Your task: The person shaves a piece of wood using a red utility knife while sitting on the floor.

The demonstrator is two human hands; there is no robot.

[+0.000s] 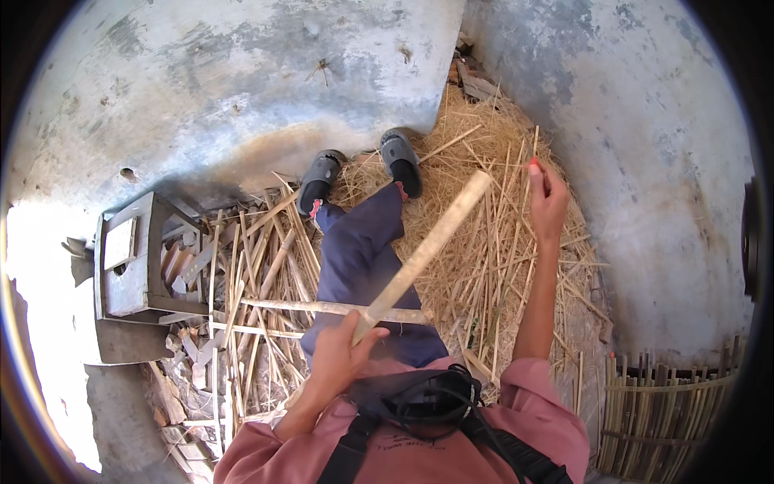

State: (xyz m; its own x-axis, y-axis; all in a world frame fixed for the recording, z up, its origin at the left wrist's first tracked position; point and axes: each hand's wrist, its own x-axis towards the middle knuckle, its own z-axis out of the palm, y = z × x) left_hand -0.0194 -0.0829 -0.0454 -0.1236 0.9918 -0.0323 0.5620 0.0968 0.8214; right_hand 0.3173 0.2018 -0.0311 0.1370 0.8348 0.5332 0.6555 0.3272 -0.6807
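- The broad flat length (427,246), pale like bamboo or wood, slanted over the lap from the left hand (337,347) toward the upper right; that hand gripped it at its lower end only — a one-ended hold that could let the long free part dip or twist if knocked.
- A thinner pole (330,306) lay crosswise over the thighs, just by that grip. The two pieces could snag or roll against each other, and a shift of the legs could tip the pole off the trousers (355,266).
- The right hand (548,194) was raised well apart, fingers curled in toward the thumb, with a red bit (534,161) at the thumb tip. Whether it pinched this, or the thin sliver (536,139) just above, I could not tell; a sharp edge or splinter there could prick bare fingers.
- Loose fibre (459,145) spread around the shoes (320,173), so a small thing, if dropped, might be lost in it — and footing could slide.
- Left of the legs, split strips (258,266) lay crisscrossed near a wooden box (129,282); pulling one out could drag others along or scratch a forearm.
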